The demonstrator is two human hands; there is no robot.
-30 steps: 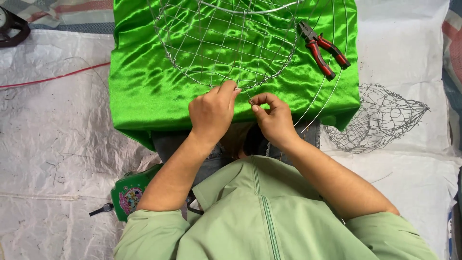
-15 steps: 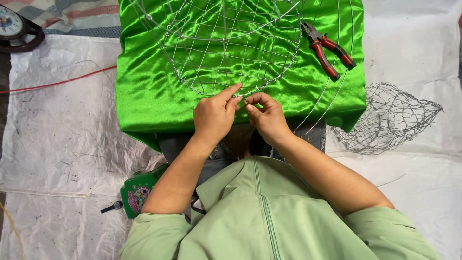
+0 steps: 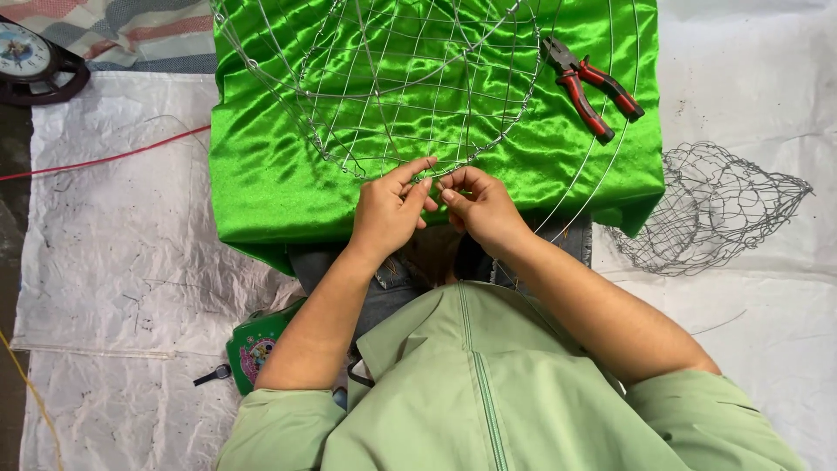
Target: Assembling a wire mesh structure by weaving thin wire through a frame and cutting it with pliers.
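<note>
A round wire frame [image 3: 384,87] with a grid of thin wires lies on shiny green satin cloth [image 3: 261,174]. My left hand [image 3: 388,214] and my right hand [image 3: 479,205] meet at the frame's near rim, fingertips pinched together on a thin wire there. Both forearms come out of light green sleeves. Red-handled pliers [image 3: 593,87] rest on the cloth to the upper right of my right hand.
A crumpled wire mesh form [image 3: 715,209] lies on the white plastic sheet [image 3: 113,262] at the right. A red cord [image 3: 105,159] runs at the left. A clock [image 3: 26,57] sits top left. A small green box [image 3: 257,349] lies by my left elbow.
The view has shifted slightly, so cloth and frame sit lower and further right. Both hands stay pinched at the frame's near rim, with small finger movements.
</note>
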